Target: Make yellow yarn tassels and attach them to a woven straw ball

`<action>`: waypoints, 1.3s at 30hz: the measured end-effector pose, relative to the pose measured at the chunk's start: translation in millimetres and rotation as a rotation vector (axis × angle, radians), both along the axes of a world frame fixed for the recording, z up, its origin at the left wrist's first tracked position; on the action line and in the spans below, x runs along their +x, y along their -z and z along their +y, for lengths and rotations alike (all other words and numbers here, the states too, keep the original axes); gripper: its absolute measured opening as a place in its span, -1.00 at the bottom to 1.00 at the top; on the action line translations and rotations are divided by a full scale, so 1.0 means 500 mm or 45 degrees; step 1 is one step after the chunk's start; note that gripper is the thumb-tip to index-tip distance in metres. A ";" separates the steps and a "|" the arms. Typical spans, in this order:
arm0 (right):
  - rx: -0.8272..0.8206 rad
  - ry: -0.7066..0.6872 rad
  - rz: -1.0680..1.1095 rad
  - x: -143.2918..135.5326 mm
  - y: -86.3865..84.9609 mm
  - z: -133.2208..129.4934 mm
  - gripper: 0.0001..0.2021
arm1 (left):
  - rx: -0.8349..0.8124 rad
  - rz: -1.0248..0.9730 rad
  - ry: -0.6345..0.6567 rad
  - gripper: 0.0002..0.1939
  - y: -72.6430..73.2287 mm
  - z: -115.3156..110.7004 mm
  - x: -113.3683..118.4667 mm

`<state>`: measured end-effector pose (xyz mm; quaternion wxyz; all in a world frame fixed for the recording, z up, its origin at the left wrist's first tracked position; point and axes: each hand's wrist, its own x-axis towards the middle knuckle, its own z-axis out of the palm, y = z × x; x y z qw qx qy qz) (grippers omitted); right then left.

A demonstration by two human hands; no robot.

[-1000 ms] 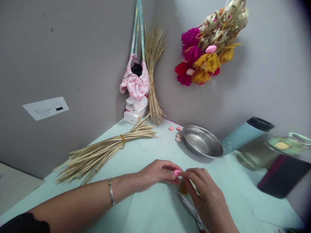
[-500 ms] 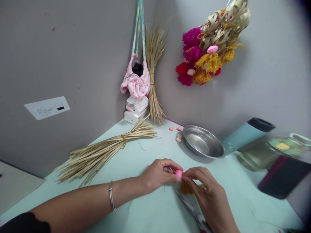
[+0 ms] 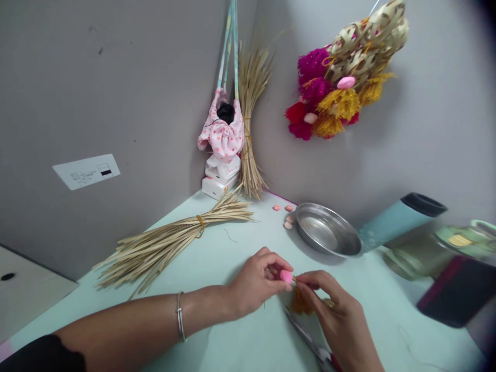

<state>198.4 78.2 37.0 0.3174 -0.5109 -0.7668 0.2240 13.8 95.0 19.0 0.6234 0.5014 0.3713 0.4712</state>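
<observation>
Between the thumb and fingers of my left hand [image 3: 258, 281] is a small pink bead [image 3: 286, 276]. My right hand [image 3: 333, 302] pinches a thin yellowish cord end right beside the bead, its fingertips almost touching it. The cord is too small to make out fully. Under my right hand a mustard-yellow tassel [image 3: 301, 304] shows in part. A pair of scissors [image 3: 306, 333] lies below it on the table, its handles partly hidden by my right wrist.
A bundle of dry straw strips [image 3: 174, 237] lies at the left. Behind my hands stand a steel bowl [image 3: 329, 230], several loose beads [image 3: 289, 207], a blue tumbler [image 3: 403, 219] and a dark phone-like object [image 3: 457, 292]. Woven ornaments with tassels [image 3: 341, 77] hang on the wall.
The whole view has shifted slightly, so things sit a little further right. My hands keep nearly the same pose, with a bit more cord showing between bead and right fingertips.
</observation>
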 end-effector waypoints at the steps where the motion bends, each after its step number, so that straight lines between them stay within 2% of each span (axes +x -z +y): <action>1: -0.028 0.001 0.028 -0.003 0.000 -0.001 -0.86 | 0.014 0.013 0.003 -0.75 -0.002 0.000 -0.001; 8: -0.161 0.045 0.184 -0.014 -0.008 -0.005 -0.84 | 0.058 0.022 0.020 -0.76 -0.007 -0.005 0.000; 13: -0.127 0.149 0.246 -0.007 -0.014 -0.001 -0.84 | -0.104 -0.069 0.071 -0.60 -0.012 -0.001 -0.004; 15: -0.111 0.200 0.264 -0.007 -0.016 -0.001 -0.84 | -0.115 -0.035 0.061 -0.70 -0.014 0.004 -0.008; 19: -0.092 0.249 0.293 -0.019 -0.021 -0.005 -0.84 | 0.020 0.103 -0.021 -0.87 -0.016 0.012 -0.014; 23: -0.216 0.239 0.382 -0.035 -0.025 -0.012 -0.83 | 0.089 0.164 -0.038 -0.92 -0.010 0.011 -0.012; 26: -0.304 0.222 0.407 -0.030 -0.030 -0.011 -0.79 | 0.068 0.109 -0.010 -0.88 -0.004 0.014 -0.011; 31: -0.221 0.349 0.247 0.018 -0.032 0.013 -0.78 | -0.114 -0.082 0.026 -0.82 -0.001 0.033 -0.023; 35: -0.096 0.487 0.086 0.056 -0.014 0.038 -0.73 | -0.138 -0.043 0.065 -0.85 -0.003 0.038 -0.028; 39: 0.033 0.577 -0.268 0.072 -0.004 0.044 -0.69 | -0.075 0.006 0.099 -0.91 -0.006 0.030 -0.024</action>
